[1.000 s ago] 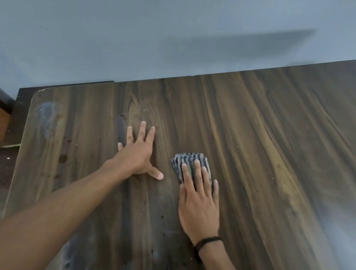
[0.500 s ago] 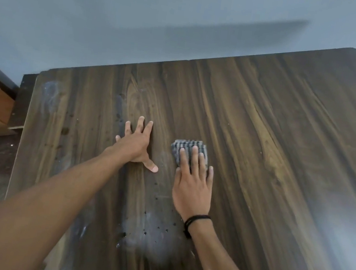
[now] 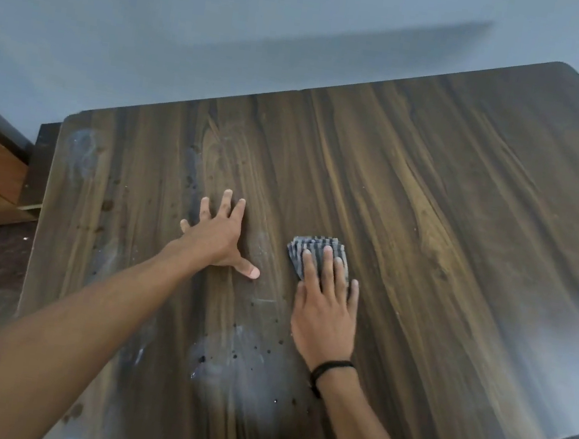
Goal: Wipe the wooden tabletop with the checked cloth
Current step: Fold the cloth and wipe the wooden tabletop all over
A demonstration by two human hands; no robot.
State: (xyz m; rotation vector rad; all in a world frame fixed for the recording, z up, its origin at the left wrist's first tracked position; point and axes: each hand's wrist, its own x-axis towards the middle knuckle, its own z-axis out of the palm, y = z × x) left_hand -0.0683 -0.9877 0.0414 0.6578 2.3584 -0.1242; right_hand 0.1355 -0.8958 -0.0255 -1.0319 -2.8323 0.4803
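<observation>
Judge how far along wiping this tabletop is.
Done: the right side of the tabletop looks free of marks. In hand: the right hand presses the checked cloth flat mid-table; the left hand rests flat beside it. Left: a whitish smear with dark specks nearer the person, and a second smear at the far left corner.

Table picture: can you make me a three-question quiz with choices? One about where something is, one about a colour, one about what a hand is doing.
1. Where is the checked cloth?
A) under the fingers of the right hand
B) hanging off the edge
C) on the floor

2. What colour is the wristband?
A) red
B) black
C) white

3. How is the left hand?
A) a fist
B) flat on the tabletop, fingers spread
C) lifted in the air

Answers: 1 A, the fingers press straight on it; 2 B, a black loop circles the right wrist; 3 B, its fingers lie straight on the wood.
</observation>
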